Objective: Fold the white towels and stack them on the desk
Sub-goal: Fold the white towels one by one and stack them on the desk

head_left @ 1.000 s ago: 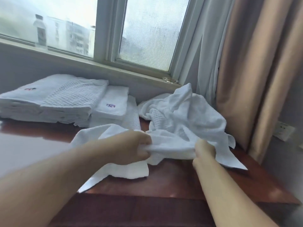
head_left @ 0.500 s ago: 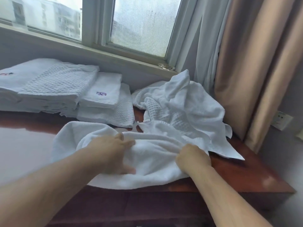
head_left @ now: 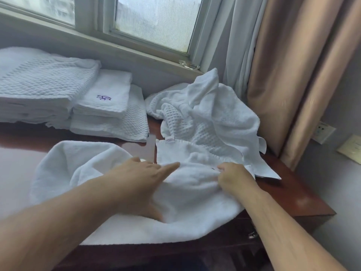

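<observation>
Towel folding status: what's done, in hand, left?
Done: a tall folded stack and a smaller stack at the back left of the desk. In hand: the spread towel at the front edge, left hand flat on it, right hand pinching a fold. Left: folding this one, plus the crumpled pile by the curtain.

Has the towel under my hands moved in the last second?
Yes. Against the crumpled pile, the towel has spread from a bunch leftward and toward the front edge of the desk.
</observation>
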Motion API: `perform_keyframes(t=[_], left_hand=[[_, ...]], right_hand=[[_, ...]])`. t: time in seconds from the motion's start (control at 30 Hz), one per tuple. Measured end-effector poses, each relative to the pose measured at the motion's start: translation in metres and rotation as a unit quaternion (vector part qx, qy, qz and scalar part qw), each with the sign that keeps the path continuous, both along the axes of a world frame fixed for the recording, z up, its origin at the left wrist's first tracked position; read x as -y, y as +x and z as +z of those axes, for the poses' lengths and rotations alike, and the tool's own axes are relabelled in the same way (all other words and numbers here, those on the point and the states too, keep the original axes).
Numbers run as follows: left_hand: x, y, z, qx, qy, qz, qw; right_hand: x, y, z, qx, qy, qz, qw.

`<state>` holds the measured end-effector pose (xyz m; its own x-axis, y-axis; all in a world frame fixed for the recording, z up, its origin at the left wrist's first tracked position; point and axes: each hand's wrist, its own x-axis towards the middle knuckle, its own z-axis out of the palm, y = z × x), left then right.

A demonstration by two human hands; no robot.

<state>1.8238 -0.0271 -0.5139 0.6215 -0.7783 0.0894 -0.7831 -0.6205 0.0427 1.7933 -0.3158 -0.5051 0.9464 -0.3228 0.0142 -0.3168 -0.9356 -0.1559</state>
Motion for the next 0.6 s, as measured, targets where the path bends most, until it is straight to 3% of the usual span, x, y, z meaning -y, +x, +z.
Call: perform_keyframes(t=[0.1,0.17,0.27,0.47,0.6], left_hand=[[0.003,-0.003,0.004,-0.001,0.012,-0.023,1.000],[0.002,-0.002,0.003,0.003,0.004,-0.052,0.999],[0.001,0.000,0.001,-0.031,0.006,-0.054,0.998],[0.004,0.003,0.001,-0.008,0.032,-0.063,0.997],[-0.002,0.001,-0.001,-0.006,0.021,-0.062,0.998]], right_hand=[[0.010,0.007,0.002,-0.046,-0.033,-0.007,0.998],[0.018,0.010,0.002,-0.101,0.014,0.002,0.995],[0.022,0.005,0.001,-0.111,0.087,0.003,0.990],[0.031,-0.004,-0.010,0.054,0.108,-0.032,0.992],[0.031,-0.004,-0.018,0.193,0.129,-0.093,0.968]])
